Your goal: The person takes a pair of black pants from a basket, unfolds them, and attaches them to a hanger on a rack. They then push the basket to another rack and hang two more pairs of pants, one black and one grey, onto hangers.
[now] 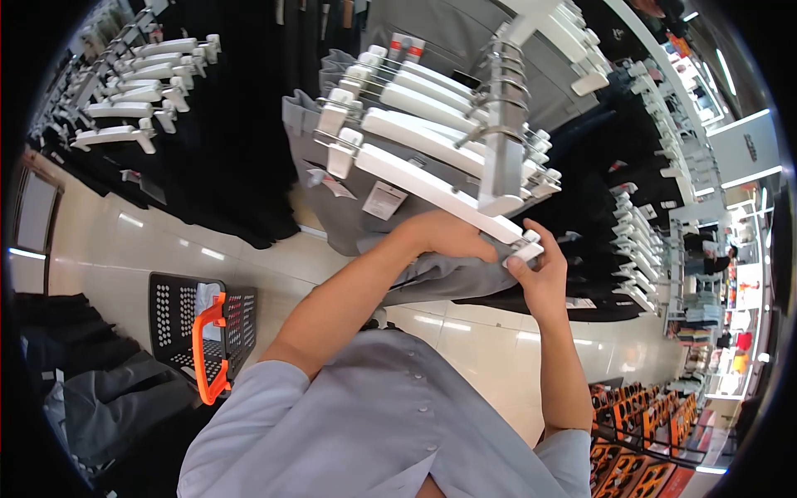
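Observation:
Grey trousers (465,280) hang from the front white hanger (423,183) on a metal rail (504,141). My right hand (544,270) pinches the clip at the hanger's right end, thumb on the near side and fingers around the back. My left hand (452,235) lies at the trousers just under the hanger bar; its fingertips are hidden in the grey cloth. A white tag (383,200) hangs beside the hanger's left part. Behind it, more white hangers with grey trousers sit close together on the same rail.
A black basket (242,319) with an orange handle (199,349) stands on the floor at the left. Racks of black trousers (224,166) flank both sides. Dark clothes (108,407) lie at lower left, and a display with orange-edged packs (643,415) stands at lower right.

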The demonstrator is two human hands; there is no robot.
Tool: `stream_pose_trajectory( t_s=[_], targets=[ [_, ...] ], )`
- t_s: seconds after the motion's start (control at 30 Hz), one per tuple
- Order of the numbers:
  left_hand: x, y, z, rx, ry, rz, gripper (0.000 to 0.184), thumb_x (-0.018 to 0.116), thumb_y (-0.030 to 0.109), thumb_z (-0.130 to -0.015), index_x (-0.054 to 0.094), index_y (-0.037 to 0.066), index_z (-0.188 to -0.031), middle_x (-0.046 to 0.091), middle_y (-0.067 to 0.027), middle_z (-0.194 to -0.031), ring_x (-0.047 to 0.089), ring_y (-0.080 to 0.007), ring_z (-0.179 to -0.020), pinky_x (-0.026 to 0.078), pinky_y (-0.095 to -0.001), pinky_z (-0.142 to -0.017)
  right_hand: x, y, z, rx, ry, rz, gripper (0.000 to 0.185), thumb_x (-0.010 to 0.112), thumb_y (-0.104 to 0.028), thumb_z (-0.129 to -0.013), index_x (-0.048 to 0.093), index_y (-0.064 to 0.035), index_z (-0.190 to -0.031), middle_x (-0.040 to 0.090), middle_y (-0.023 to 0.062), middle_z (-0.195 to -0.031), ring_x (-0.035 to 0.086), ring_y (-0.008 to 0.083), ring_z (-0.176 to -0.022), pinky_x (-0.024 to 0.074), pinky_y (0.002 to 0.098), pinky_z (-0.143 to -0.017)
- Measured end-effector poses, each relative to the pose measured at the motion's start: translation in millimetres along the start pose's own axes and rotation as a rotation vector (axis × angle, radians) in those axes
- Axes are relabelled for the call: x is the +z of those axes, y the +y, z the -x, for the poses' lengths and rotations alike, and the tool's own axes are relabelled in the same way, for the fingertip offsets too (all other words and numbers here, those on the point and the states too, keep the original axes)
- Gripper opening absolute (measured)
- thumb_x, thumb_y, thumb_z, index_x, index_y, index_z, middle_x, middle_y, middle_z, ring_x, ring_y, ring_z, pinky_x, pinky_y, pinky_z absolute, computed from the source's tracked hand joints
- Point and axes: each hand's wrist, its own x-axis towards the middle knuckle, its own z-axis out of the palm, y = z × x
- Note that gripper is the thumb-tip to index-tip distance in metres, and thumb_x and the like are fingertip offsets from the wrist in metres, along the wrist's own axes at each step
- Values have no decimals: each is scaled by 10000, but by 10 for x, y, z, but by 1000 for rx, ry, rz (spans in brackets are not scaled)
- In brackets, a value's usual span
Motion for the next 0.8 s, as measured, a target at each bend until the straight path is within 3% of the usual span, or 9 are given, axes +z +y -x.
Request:
stream_pose_trajectory(
  t_s=[0.07, 0.1, 0.2, 0.23, 0.33, 0.43, 0.63, 0.73, 0.8],
  targets=[
    [-36, 30, 21, 38, -5, -28, 464, 727, 348, -664, 673, 84, -1041, 661, -144, -886, 627, -242, -777, 477, -337, -684, 32, 135, -3, 16, 28, -15, 588, 671, 38, -721, 454, 31, -1268, 576, 79, -1030, 553, 124, -915, 451, 248, -796],
    [-74, 47, 51, -58, -70, -82, 525, 724, 375, -675, 640, 98, -1113, 658, -147, -944, 624, -252, -842, 479, -332, -726, 43, 146, -12, -26, 46, -3, 610, 667, 52, -709, 445, 32, -1277, 572, 78, -1037, 553, 122, -921, 447, 241, -796],
    [-174, -51, 153, 2, -122, -150, 620, 734, 393, -665, 588, 99, -1191, 643, -150, -1021, 610, -266, -933, 469, -330, -801, 16, 113, -50, -33, 24, 15, 644, 679, 44, -706, 423, 36, -1297, 573, 78, -1032, 552, 127, -923, 446, 244, -806],
    [-257, -35, 202, -44, -179, -178, 688, 743, 392, -654, 548, 77, -1234, 620, -158, -1105, 590, -279, -1005, 448, -335, -868, -4, 119, -64, -37, 13, 20, 667, 715, -9, -712, 414, 41, -1305, 572, 82, -1036, 552, 133, -922, 443, 248, -815],
    [-454, 34, 423, -212, -151, -293, 683, 766, 317, -628, 552, 46, -1217, 611, -166, -1140, 589, -288, -1018, 442, -340, -889, -33, 149, -90, -54, -23, 21, 699, 756, -84, -716, 410, 42, -1309, 572, 91, -1057, 552, 139, -936, 439, 251, -831],
    [-449, -519, 596, -29, -13, -284, 638, 770, 229, -602, 576, 28, -1175, 634, -176, -1089, 602, -301, -996, 456, -340, -867, -48, 179, -133, -69, -37, 32, 721, 781, -146, -719, 411, 42, -1309, 580, 102, -1066, 554, 147, -954, 436, 255, -846],
    [-548, -727, 1008, -404, 9, -405, 426, 751, 155, -600, 664, 11, -992, 663, -190, -900, 635, -325, -888, 484, -379, -773, -61, 200, -203, -59, -75, -16, 718, 783, -153, -729, 409, 42, -1310, 586, 100, -1047, 556, 146, -955, 441, 250, -836],
    [-673, -806, 1286, -347, 116, -448, 349, 743, 105, -618, 666, -9, -938, 660, -181, -850, 641, -282, -825, 486, -365, -737, -97, 180, -230, -52, -89, -5, 687, 770, -96, -724, 426, 22, -1307, 581, 82, -1050, 555, 134, -944, 445, 236, -813],
    [-835, -638, 1405, -375, 128, -321, 321, 737, 58, -629, 659, -20, -931, 664, -151, -830, 637, -232, -802, 485, -335, -724, -91, 175, -238, -46, -92, 9, 672, 757, -57, -718, 436, 12, -1304, 578, 72, -1052, 554, 128, -936, 446, 232, -804]
  ],
)
